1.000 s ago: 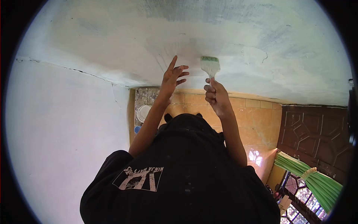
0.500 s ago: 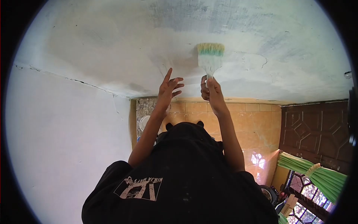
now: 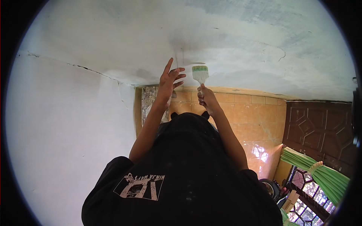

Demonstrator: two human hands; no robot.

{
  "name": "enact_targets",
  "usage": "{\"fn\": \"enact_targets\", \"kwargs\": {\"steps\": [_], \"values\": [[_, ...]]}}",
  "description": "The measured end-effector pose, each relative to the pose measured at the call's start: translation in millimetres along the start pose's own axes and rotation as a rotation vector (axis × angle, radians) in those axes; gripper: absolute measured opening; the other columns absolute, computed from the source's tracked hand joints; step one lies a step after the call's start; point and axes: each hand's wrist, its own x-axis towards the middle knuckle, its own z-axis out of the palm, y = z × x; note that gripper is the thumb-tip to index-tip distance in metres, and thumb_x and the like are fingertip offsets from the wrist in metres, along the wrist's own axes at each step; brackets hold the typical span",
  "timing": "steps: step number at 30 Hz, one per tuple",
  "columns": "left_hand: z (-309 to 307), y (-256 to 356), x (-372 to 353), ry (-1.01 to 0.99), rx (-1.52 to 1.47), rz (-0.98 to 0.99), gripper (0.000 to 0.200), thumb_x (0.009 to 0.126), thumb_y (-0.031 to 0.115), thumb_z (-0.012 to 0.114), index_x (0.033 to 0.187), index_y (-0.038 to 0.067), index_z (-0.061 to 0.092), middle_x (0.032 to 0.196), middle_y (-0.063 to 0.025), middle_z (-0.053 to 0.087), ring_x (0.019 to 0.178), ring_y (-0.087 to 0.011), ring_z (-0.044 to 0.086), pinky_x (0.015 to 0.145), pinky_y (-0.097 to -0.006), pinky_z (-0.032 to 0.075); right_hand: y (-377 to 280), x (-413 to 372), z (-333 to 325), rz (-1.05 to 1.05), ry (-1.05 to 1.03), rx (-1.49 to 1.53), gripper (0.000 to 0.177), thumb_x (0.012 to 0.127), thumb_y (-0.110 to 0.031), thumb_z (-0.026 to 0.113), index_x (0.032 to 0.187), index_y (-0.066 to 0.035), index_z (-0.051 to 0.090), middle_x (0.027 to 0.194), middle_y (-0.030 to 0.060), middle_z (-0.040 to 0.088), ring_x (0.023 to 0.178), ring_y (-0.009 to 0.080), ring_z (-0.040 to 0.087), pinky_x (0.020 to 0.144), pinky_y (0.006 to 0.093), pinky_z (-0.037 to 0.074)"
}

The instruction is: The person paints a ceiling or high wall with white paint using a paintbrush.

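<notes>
A wide flat paintbrush [image 3: 200, 72] with a pale handle and green-tinged bristles is gripped by my right hand [image 3: 207, 98]. Its bristles point up toward the patchy white wall [image 3: 124, 41], whose surface carries grey smudges and thin cracks. Left of the brush, my left hand [image 3: 171, 81] is raised with fingers spread and holds nothing. A shadow lies on the wall just above the bristles.
Orange floor tiles [image 3: 241, 109] run along the wall's foot. A paint-spattered strip [image 3: 148, 100] lies in the left corner, partly behind my left forearm. To the right are a brown panelled door [image 3: 315, 130], a green curtain [image 3: 326, 177] and a barred window.
My right hand has drawn the paintbrush down and to the left, closer to my left hand and lower on the wall. The left hand keeps its spread pose; the view has shifted slightly.
</notes>
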Motion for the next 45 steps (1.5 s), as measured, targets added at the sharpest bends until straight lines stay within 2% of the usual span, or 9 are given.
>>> {"fn": "enact_targets", "kwargs": {"steps": [4, 10, 13, 17, 24, 32, 35, 41, 45], "values": [[-18.6, -1.4, -4.0, 0.011, -0.008, -0.014, 0.067, 0.097, 0.035, 0.054, 0.152, 0.016, 0.021, 0.121, -0.0084, 0.059, 0.105, -0.0183, 0.058, 0.090, -0.0337, 0.046, -22.0, -2.1, 18.6, -0.092, 0.062, -0.115, 0.034, 0.100, -0.045, 0.044, 0.092, -0.012, 0.048, 0.061, -0.0078, 0.031, 0.049, 0.0034, 0.028, 0.046, 0.0198, 0.026], [-47.7, 4.3, -5.6, 0.018, 0.032, 0.049, 0.069, 0.096, 0.037, 0.055, 0.152, 0.016, 0.020, 0.121, -0.0090, 0.060, 0.106, -0.0188, 0.058, 0.090, -0.0348, 0.046, -99.1, -89.7, 75.3, -0.339, -0.043, -0.172, 0.034, 0.103, -0.041, 0.037, 0.091, -0.011, 0.049, 0.060, -0.0080, 0.029, 0.049, 0.0023, 0.025, 0.045, 0.0194, 0.023], [-57.3, 10.4, -0.7, 0.035, 0.051, 0.072, 0.070, 0.096, 0.039, 0.055, 0.152, 0.017, 0.020, 0.121, -0.0085, 0.060, 0.106, -0.0193, 0.058, 0.090, -0.0353, 0.047, -119.2, -110.1, 93.4, -0.609, -0.062, -0.192, 0.035, 0.103, -0.040, 0.036, 0.089, -0.010, 0.048, 0.059, -0.0077, 0.027, 0.049, 0.0020, 0.023, 0.044, 0.0197, 0.021], [-61.6, 21.2, 1.9, 0.026, 0.028, 0.118, 0.073, 0.096, 0.041, 0.055, 0.153, 0.017, 0.017, 0.121, -0.0077, 0.061, 0.106, -0.0195, 0.059, 0.090, -0.0360, 0.047, -125.2, -83.2, 95.3, -0.739, -0.130, -0.150, 0.037, 0.104, -0.042, 0.036, 0.088, -0.010, 0.048, 0.060, -0.0073, 0.027, 0.049, 0.0018, 0.022, 0.043, 0.0199, 0.019], [-70.2, 39.1, 2.0, 0.050, 0.016, 0.139, 0.072, 0.097, 0.038, 0.054, 0.153, 0.017, 0.015, 0.120, -0.0073, 0.061, 0.106, -0.0187, 0.059, 0.091, -0.0352, 0.046, -17.2, 33.1, 52.1, -0.466, -0.077, -0.119, 0.037, 0.101, -0.049, 0.038, 0.084, -0.016, 0.043, 0.060, -0.0078, 0.031, 0.049, 0.0026, 0.026, 0.043, 0.0196, 0.021], [-81.2, 37.0, 8.3, 0.042, -0.009, 0.144, 0.071, 0.097, 0.037, 0.053, 0.153, 0.017, 0.014, 0.120, -0.0066, 0.061, 0.105, -0.0184, 0.058, 0.090, -0.0350, 0.047, 53.1, 42.0, 53.8, 0.157, -0.026, 0.043, 0.037, 0.101, -0.048, 0.040, 0.087, -0.015, 0.048, 0.059, -0.0078, 0.034, 0.048, 0.0050, 0.030, 0.046, 0.0204, 0.027], [-86.0, 34.0, 10.6, 0.044, -0.004, 0.128, 0.072, 0.097, 0.037, 0.053, 0.153, 0.016, 0.014, 0.120, -0.0064, 0.061, 0.105, -0.0180, 0.058, 0.090, -0.0346, 0.047, 38.5, 31.4, 73.9, 0.034, -0.017, -0.102, 0.036, 0.101, -0.046, 0.041, 0.088, -0.014, 0.048, 0.059, -0.0075, 0.034, 0.048, 0.0048, 0.029, 0.045, 0.0203, 0.026], [-96.7, 35.1, 7.5, 0.090, -0.027, 0.126, 0.071, 0.097, 0.036, 0.053, 0.153, 0.016, 0.014, 0.120, -0.0064, 0.061, 0.105, -0.0178, 0.058, 0.090, -0.0341, 0.047, -80.3, -53.9, 141.0, -0.206, -0.172, -0.109, 0.037, 0.102, -0.043, 0.040, 0.087, -0.011, 0.048, 0.058, -0.0063, 0.033, 0.048, 0.0034, 0.028, 0.046, 0.0193, 0.025], [-99.2, 35.1, 4.0, 0.082, -0.042, 0.143, 0.071, 0.097, 0.036, 0.053, 0.153, 0.015, 0.014, 0.120, -0.0071, 0.060, 0.105, -0.0181, 0.059, 0.090, -0.0342, 0.047, -104.4, -91.1, 173.2, -0.564, -0.228, -0.204, 0.038, 0.103, -0.042, 0.038, 0.086, -0.009, 0.047, 0.057, -0.0063, 0.032, 0.049, 0.0027, 0.028, 0.045, 0.0183, 0.024]]}}
